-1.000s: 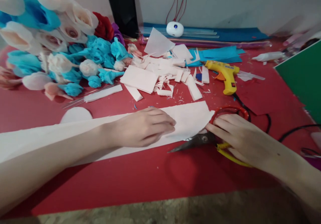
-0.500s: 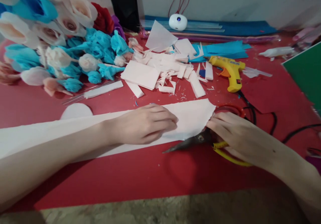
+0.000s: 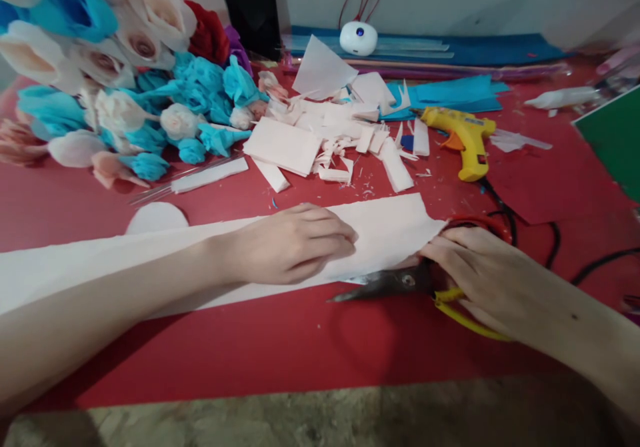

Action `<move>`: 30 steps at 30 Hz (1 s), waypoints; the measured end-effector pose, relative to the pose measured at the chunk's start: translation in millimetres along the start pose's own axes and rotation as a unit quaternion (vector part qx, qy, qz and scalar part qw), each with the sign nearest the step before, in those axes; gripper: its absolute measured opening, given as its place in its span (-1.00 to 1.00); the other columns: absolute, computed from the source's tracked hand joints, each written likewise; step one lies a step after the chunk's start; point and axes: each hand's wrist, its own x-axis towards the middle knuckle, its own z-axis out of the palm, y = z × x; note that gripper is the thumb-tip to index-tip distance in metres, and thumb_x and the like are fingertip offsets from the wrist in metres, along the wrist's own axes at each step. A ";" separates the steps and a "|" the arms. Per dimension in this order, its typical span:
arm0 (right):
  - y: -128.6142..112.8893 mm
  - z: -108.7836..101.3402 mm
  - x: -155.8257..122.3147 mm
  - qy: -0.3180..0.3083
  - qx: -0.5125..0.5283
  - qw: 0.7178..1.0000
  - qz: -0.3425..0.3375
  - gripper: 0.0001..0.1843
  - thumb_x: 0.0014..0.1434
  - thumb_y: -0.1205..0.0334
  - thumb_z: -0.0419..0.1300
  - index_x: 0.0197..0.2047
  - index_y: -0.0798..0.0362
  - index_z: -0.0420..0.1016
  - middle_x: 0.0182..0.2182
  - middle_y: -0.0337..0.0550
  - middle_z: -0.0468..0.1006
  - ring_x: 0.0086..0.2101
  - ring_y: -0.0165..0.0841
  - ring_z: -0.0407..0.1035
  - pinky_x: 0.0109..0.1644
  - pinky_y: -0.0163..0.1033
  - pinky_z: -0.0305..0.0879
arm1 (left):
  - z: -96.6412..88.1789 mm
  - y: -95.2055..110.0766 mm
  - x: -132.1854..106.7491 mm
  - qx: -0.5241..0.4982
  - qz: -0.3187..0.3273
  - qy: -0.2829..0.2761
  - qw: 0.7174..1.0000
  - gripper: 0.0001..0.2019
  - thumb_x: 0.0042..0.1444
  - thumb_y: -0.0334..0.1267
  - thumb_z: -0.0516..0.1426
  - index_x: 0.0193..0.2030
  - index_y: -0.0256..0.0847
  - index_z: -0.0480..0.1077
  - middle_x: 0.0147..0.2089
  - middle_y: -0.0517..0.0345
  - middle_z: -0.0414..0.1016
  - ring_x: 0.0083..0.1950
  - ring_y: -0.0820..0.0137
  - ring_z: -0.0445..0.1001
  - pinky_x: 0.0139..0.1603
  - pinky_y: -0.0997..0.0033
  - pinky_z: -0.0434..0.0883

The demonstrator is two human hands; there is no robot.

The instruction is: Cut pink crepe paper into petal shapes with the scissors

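A long pale pink paper strip [image 3: 390,233] lies across the red surface [image 3: 300,347]. My left hand [image 3: 293,243] rests palm down on it, fingers together and lying flat. My right hand [image 3: 480,273] is wrapped round the red and yellow handles of a pair of scissors [image 3: 385,283]. The dark blades lie at the strip's lower right edge, pointing left.
Blue, white and pink paper flowers [image 3: 125,80] pile at the back left. Cut paper pieces [image 3: 325,133] lie in the middle. A yellow glue gun [image 3: 467,140] with a black cord sits behind my right hand. A green sheet [image 3: 613,140] lies at the right.
The scissors and my right hand have slid slightly along the strip's right end; the strip's corner has shifted over the handles. My left hand stays put.
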 end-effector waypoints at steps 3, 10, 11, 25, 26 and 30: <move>-5.2 1.2 -0.8 -0.021 -0.006 1.000 0.018 -0.70 0.05 0.34 -0.02 -0.13 0.20 0.32 -0.30 0.05 0.40 -0.29 -0.11 0.22 -0.21 -0.06 0.12 | -0.3 -0.1 0.0 0.002 0.001 0.002 1.000 -0.70 0.19 -0.43 -0.06 0.04 -0.28 0.30 0.08 -0.06 0.41 0.09 0.28 0.34 0.08 0.24 0.27; -12.3 1.9 13.3 -0.024 0.002 0.999 0.024 -0.74 0.07 0.30 -0.02 -0.16 0.18 0.29 -0.32 0.01 0.38 -0.31 -0.14 0.22 -0.23 -0.09 0.12 | 1.3 -1.6 -0.7 -0.008 0.004 0.000 1.000 -0.69 0.19 -0.43 -0.06 0.05 -0.28 0.29 0.09 -0.06 0.40 0.10 0.26 0.32 0.08 0.22 0.27; -12.6 2.1 15.5 -0.023 0.008 0.999 0.029 -0.74 0.05 0.31 0.00 -0.16 0.18 0.29 -0.32 0.02 0.38 -0.31 -0.14 0.22 -0.23 -0.10 0.12 | 1.5 -1.8 -0.7 -0.009 0.005 0.000 1.000 -0.69 0.19 -0.43 -0.06 0.06 -0.28 0.29 0.09 -0.05 0.40 0.11 0.26 0.32 0.09 0.22 0.27; -5.0 4.1 17.8 0.024 0.008 0.999 -0.035 -0.71 0.00 0.58 -0.08 -0.27 0.17 0.35 -0.41 -0.05 0.37 -0.40 -0.25 0.19 -0.30 -0.20 0.05 | 1.1 -1.5 -0.8 -0.014 0.002 -0.004 1.000 -0.68 0.18 -0.43 -0.07 0.05 -0.26 0.29 0.10 -0.06 0.40 0.11 0.27 0.32 0.09 0.23 0.27; -5.0 3.0 18.2 0.030 0.008 0.999 -0.043 -0.72 0.03 0.57 -0.09 -0.28 0.17 0.36 -0.43 -0.06 0.36 -0.41 -0.26 0.19 -0.30 -0.19 0.05 | 0.7 -1.4 -0.6 -0.012 0.002 -0.005 1.000 -0.68 0.18 -0.43 -0.07 0.06 -0.26 0.29 0.10 -0.07 0.40 0.12 0.26 0.32 0.08 0.23 0.27; -6.5 -1.3 19.6 0.052 0.007 0.995 -0.079 -0.71 0.14 0.55 -0.13 -0.33 0.18 0.39 -0.49 -0.12 0.35 -0.44 -0.29 0.18 -0.29 -0.19 0.06 | -0.8 -0.5 -0.3 -0.004 0.006 -0.007 1.000 -0.67 0.19 -0.43 -0.08 0.06 -0.29 0.29 0.10 -0.09 0.40 0.11 0.24 0.32 0.07 0.20 0.28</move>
